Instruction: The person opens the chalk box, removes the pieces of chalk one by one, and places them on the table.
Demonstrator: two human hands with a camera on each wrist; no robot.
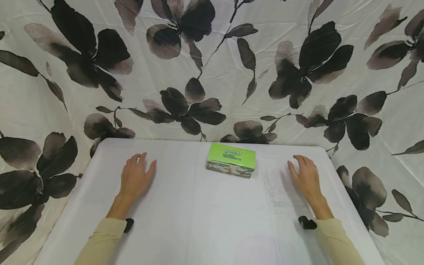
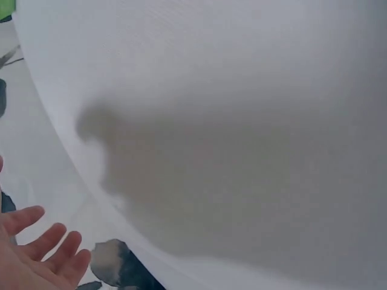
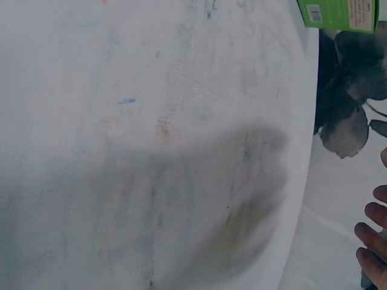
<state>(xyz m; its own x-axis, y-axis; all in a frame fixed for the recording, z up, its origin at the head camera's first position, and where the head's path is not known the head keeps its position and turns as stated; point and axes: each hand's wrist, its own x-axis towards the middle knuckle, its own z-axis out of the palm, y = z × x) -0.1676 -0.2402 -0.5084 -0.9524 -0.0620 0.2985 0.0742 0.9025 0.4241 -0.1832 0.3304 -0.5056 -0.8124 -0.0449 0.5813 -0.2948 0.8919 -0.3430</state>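
Observation:
A green box [image 1: 231,160] with dark lettering on its lid and a printed picture along its front side stands near the far edge of the white table. To its left, my left hand [image 1: 136,177] is over the table with relaxed fingers and holds nothing. My right hand [image 1: 305,176] is on the box's other side, fingers loosely bent and nothing in them. Both hands are apart from the box. In the left wrist view the left fingers [image 2: 43,244] are spread. A corner of the green box [image 3: 338,13] shows at the top of the right wrist view.
The white table [image 1: 198,213] has faint coloured smudges toward its right side. Behind it hangs a white cloth [image 1: 232,84] with dark flower prints, reaching down past both sides. A small black device [image 1: 307,223] sits at the right wrist, another black device [image 1: 129,225] at the left.

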